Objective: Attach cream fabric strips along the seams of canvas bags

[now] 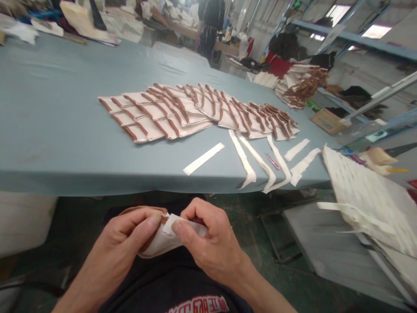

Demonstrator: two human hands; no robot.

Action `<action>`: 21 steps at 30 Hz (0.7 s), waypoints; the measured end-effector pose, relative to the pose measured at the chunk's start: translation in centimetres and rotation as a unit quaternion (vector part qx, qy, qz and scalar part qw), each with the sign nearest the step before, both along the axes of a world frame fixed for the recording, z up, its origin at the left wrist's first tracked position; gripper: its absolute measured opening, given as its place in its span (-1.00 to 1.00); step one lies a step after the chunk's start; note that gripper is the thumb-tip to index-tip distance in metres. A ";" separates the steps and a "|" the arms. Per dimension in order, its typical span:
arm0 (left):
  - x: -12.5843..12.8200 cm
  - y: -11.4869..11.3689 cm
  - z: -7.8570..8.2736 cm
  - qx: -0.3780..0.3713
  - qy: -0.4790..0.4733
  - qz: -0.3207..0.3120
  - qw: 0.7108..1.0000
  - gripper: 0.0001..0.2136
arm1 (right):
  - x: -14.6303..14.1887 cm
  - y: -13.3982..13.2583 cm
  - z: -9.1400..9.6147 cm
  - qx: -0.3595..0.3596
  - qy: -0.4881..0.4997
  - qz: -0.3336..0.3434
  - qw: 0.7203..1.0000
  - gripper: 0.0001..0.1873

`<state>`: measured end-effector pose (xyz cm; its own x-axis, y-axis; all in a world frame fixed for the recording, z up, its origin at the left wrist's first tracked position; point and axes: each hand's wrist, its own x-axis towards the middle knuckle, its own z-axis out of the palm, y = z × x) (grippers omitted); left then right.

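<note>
Over my lap, just below the table edge, both hands grip a folded cream fabric piece with brown edging [153,248]. My left hand [130,232] is closed on its brown-edged part, thumb on top. A white strip [169,224] lies against the fabric, pinched between the thumb and fingers of my right hand [208,234]. The two thumbs are close together, with the strip's end between them. My fingers hide the underside of the fabric and part of the strip.
On the blue-green table [65,130] lie overlapping cream pieces with brown edging [156,113], a white strip [203,158], several loose strips [243,158] and a small pinkish tool [273,161]. White sheets [365,195] stand at right. A person [210,26] stands behind the table.
</note>
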<state>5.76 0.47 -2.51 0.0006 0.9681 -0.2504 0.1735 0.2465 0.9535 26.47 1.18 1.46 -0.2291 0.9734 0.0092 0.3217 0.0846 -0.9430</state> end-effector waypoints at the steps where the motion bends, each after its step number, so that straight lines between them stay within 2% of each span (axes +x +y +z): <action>1: 0.1 0.0 0.1 -0.003 -0.002 0.003 1.000 -0.52 | -0.1 0.0 0.0 0.013 -0.005 -0.004 1.000 -0.69; 6: 0.2 0.1 0.4 0.015 -0.005 0.000 1.000 -0.53 | -0.5 0.0 -0.3 0.017 -0.022 -0.015 1.000 -0.71; 15: -0.1 -0.1 -0.5 0.014 -0.023 -0.014 1.000 -0.50 | -1.0 -0.1 -0.4 -0.017 -0.026 -0.029 0.999 -0.70; 21: -0.2 0.1 0.4 0.047 0.028 -0.049 0.997 -0.58 | -1.3 0.1 -1.0 -0.034 -0.046 -0.045 0.997 -0.69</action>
